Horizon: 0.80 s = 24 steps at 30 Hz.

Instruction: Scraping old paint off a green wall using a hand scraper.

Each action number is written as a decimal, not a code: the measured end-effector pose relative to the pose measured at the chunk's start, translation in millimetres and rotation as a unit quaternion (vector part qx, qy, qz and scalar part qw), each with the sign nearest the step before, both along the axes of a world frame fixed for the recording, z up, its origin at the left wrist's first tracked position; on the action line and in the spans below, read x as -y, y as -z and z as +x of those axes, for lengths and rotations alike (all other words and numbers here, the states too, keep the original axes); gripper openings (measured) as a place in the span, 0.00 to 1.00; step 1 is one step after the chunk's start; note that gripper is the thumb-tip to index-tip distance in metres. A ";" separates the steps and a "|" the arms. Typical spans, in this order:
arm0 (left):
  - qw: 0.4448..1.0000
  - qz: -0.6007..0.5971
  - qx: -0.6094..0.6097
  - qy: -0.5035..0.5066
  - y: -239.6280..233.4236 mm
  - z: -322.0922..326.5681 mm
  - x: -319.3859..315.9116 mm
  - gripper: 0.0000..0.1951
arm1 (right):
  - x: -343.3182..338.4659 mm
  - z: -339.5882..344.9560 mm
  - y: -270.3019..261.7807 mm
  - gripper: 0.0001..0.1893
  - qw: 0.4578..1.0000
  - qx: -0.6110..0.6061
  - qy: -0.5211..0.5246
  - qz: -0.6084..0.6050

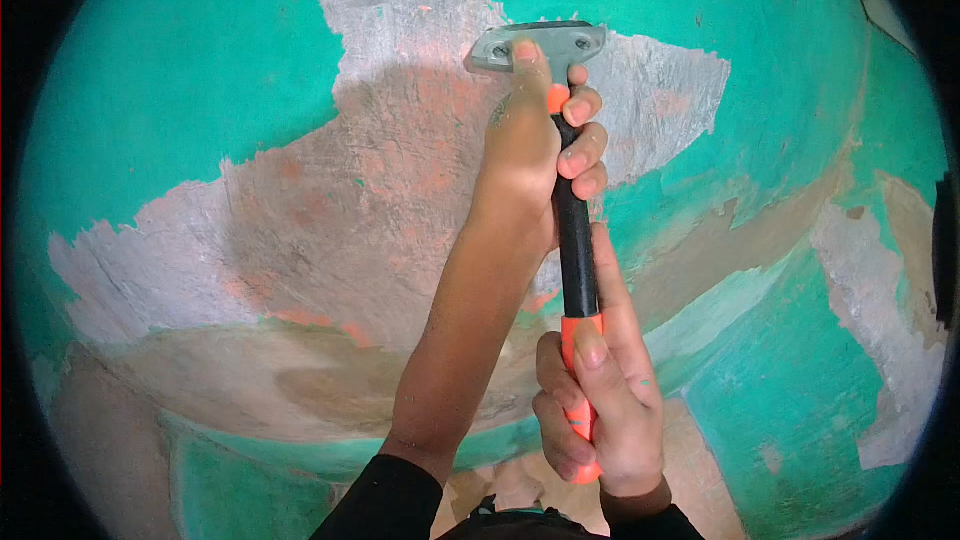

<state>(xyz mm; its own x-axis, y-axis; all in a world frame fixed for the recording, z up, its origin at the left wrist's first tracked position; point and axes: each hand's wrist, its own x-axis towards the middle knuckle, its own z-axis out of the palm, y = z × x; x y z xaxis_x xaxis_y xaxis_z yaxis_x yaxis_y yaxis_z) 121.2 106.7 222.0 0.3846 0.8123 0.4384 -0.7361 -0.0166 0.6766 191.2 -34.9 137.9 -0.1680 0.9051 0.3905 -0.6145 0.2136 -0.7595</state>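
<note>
A long-handled scraper (576, 240) with a black shaft, an orange grip and a wide metal head lies against a green painted wall (225, 67). My left hand (544, 120) wraps the upper shaft, its thumb pressed on the metal head between two screws. Lower down, my right hand (607, 397) is closed around the orange grip, thumb along its front. The head's edge meets green paint at the upper border of a bare, whitish and orange-flecked patch (352, 187), whose edges are ragged. What the head covers is hidden.
Below the bare patch runs a brownish band (247, 375), with more green surface beneath. At the right, another scraped whitish strip (885, 300) crosses green paint near a corner. A dark object (943, 251) stands at the far right rim. Part of a foot shows at the bottom.
</note>
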 end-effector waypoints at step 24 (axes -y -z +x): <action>1.000 0.004 -0.001 0.011 6.4 4.5 -0.4 0.26 | 7.5 -2.7 2.4 0.39 0.999 -0.017 0.020 -0.024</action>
<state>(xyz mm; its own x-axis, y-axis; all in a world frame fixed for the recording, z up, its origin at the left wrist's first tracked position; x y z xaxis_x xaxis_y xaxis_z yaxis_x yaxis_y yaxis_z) 125.7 107.0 215.7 0.4034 0.7999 0.4442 -0.7355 -0.0053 0.6775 188.6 -42.4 135.5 -0.1182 0.9288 0.3513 -0.6324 0.2024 -0.7478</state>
